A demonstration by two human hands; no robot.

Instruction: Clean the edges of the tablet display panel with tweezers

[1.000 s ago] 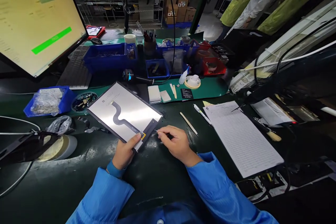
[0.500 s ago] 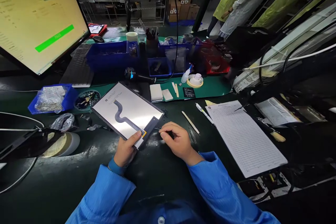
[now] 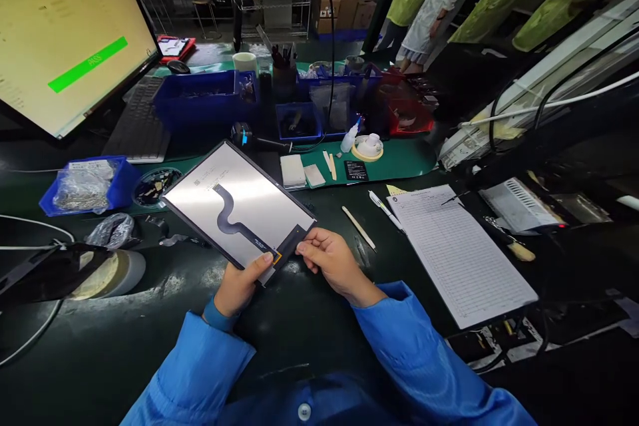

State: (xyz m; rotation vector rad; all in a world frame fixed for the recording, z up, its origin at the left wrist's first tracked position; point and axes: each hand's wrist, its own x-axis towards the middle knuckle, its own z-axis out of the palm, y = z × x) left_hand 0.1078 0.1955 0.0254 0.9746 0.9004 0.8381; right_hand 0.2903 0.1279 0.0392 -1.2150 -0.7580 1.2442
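My left hand (image 3: 237,285) grips a tablet screen panel (image 3: 244,190) by its near corner, thumb on top beside an orange-edged connector. The panel is tilted, its silvery back facing up, and a dark flex cable (image 3: 227,213) snakes across it. My right hand (image 3: 332,259) is closed in a pinch right at the panel's right edge. Whatever lies between its fingertips is too small or hidden to make out. A cream-coloured stick (image 3: 358,228) lies on the dark table just beyond my right hand.
A clipboard with a lined sheet (image 3: 462,256) and a pen (image 3: 385,210) lie to the right. Blue bins (image 3: 197,103), a glue bottle (image 3: 350,138) and white pads (image 3: 293,172) stand behind. A tape roll (image 3: 112,273) sits left; a monitor (image 3: 74,26) stands back left.
My right hand has come up to the panel's right edge; a thin sliver seen at its fingertips before no longer shows. The view has shifted slightly. My left hand keeps its hold.
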